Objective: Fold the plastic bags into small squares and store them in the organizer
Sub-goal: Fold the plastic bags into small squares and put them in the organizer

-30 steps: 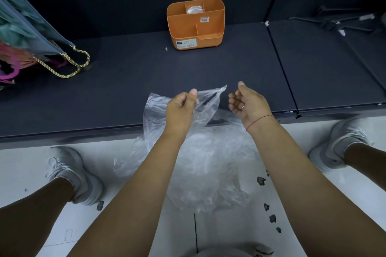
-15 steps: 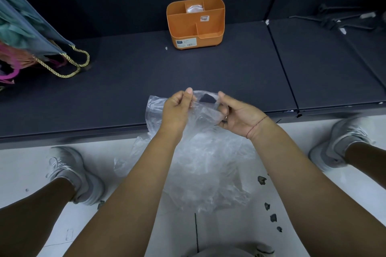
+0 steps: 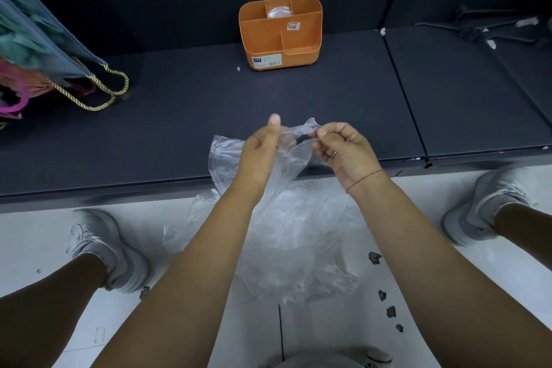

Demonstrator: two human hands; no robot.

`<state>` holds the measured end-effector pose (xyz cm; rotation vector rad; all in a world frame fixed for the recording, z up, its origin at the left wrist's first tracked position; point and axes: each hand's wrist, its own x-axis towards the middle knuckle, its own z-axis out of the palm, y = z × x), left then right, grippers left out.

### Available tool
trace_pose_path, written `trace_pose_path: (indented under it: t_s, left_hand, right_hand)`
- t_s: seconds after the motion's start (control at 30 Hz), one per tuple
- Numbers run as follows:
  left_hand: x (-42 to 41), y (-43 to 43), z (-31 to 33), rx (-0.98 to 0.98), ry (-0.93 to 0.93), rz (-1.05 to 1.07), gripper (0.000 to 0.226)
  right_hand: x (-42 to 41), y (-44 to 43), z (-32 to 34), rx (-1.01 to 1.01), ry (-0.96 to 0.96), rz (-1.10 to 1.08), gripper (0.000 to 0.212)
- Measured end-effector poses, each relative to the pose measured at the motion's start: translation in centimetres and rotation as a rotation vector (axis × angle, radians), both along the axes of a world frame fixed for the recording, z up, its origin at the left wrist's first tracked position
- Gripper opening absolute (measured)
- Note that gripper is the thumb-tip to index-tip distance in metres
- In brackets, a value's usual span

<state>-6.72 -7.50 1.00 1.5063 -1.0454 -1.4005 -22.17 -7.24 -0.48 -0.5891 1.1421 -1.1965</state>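
Pinching the plastic bag (image 3: 298, 224) between them, left hand (image 3: 263, 152) and right hand (image 3: 343, 152) fingers (image 3: 331, 131), right previously open

Dark low shelf (image 3: 185, 116) across mid-frame, orange organizer (image 3: 280, 39) standing top centre, rope-handled bag (image 3: 44, 48) at the left edge, white floor (image 3: 35, 242) below, clear plastic bags (image 3: 301, 236) heaped centre, dark scraps (image 3: 382, 295) lower right.

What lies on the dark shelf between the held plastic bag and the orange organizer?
Nothing: in the head view, only bare dark shelf separates the plastic bag from the orange organizer.
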Motion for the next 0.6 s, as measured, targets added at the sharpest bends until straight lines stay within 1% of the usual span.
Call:
trace_pose_path:
  t_s: [0.03,0.07,0.17,0.2,0.23,0.3,0.33,0.4,0.43,0.47,0.53,0.57,0.6]
  left_hand:
    - [-0.1,-0.1,0.3,0.008,0.013,-0.015,0.047]
    - [-0.3,-0.1,0.4,-0.005,0.013,-0.040,0.040]
    - [-0.8,0.0,0.3,-0.100,-0.032,-0.107,0.010]
    - [-1.0,0.1,0.2,-0.125,-0.035,-0.099,0.007]
    - [-1.1,0.1,0.1,-0.145,-0.045,-0.081,0.008]
    - [-1.4,0.0,-0.2,-0.176,-0.077,-0.061,0.012]
    - [-1.6,0.0,-0.3,-0.189,-0.101,-0.065,0.013]
    - [-1.9,0.1,-0.6,-0.207,-0.139,-0.089,0.010]
    - [-2.0,0.1,-0.8,-0.209,-0.144,-0.104,0.006]
    - [-2.0,0.2,-1.0,-0.217,-0.153,-0.119,0.001]
    - [-1.9,0.3,-2.0,-0.295,-0.263,-0.103,0.018]
    - [-1.7,0.4,-2.7,-0.346,-0.357,-0.043,0.029]
    - [-1.3,0.6,-3.6,-0.366,-0.445,0.066,0.037]
  right_hand:
    - [0.0,0.0,0.0,-0.007,-0.013,0.008,0.016]
    - [0.0,0.0,-0.1,-0.014,-0.024,0.012,0.016]
    - [0.2,0.0,0.1,-0.019,-0.079,0.035,0.011]
    - [0.3,0.0,0.3,-0.022,-0.081,0.054,0.004]
    - [0.3,0.1,0.5,-0.023,-0.074,0.067,0.005]
    - [0.4,0.1,0.7,-0.021,-0.006,0.061,0.024]
    - [0.5,0.1,0.7,-0.013,0.061,0.037,0.026]
    - [0.6,0.0,0.8,0.020,0.199,-0.042,0.015]
    - [0.6,0.0,0.8,0.044,0.246,-0.085,0.009]
    - [0.5,-0.1,0.8,0.065,0.269,-0.123,0.008]
    - [0.3,-0.2,0.8,0.120,0.238,-0.186,0.012]
    - [0.1,-0.3,0.8,0.162,0.209,-0.217,0.013]
    - [-0.2,-0.4,0.5,0.211,0.192,-0.251,0.012]
